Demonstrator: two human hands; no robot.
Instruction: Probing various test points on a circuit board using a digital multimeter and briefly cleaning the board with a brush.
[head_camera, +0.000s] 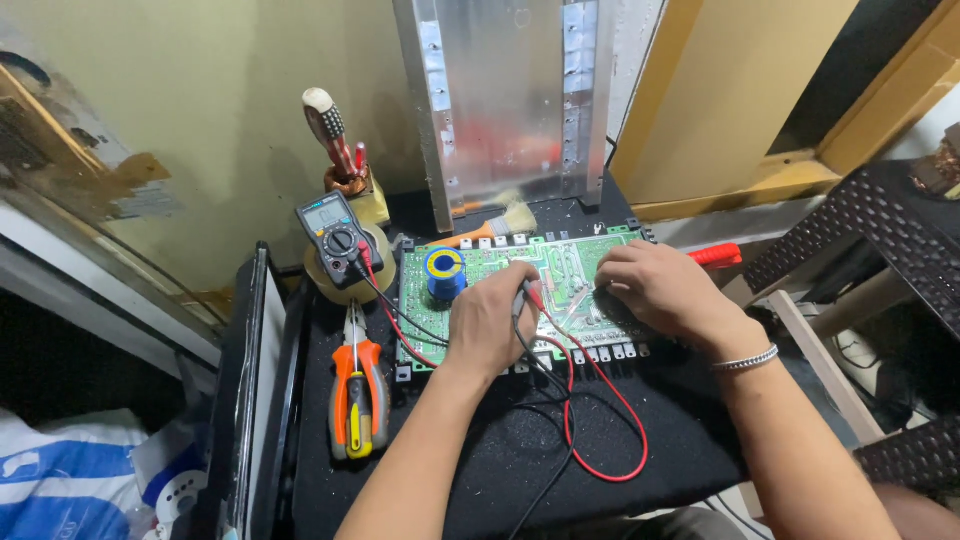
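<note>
We've got the circuit board (520, 290) sitting in the middle of the mat (500, 440), with the metal panel (510, 100) standing up right behind it and a brush (490, 228) lying between the two. Left of the board, the meter (335, 235) leans on a roll of tape (345, 265), and behind that there's a screwdriver (330, 130) upright in a holder. The pliers (357, 390) lie in front of the meter, near the mat's left edge. A coil (444, 272) sits on the board's left part. Our left hand (490, 325) rests on the board's near edge, our right hand (655, 290) on its right part. The leads (590, 420) loop over the mat in front of the board.
</note>
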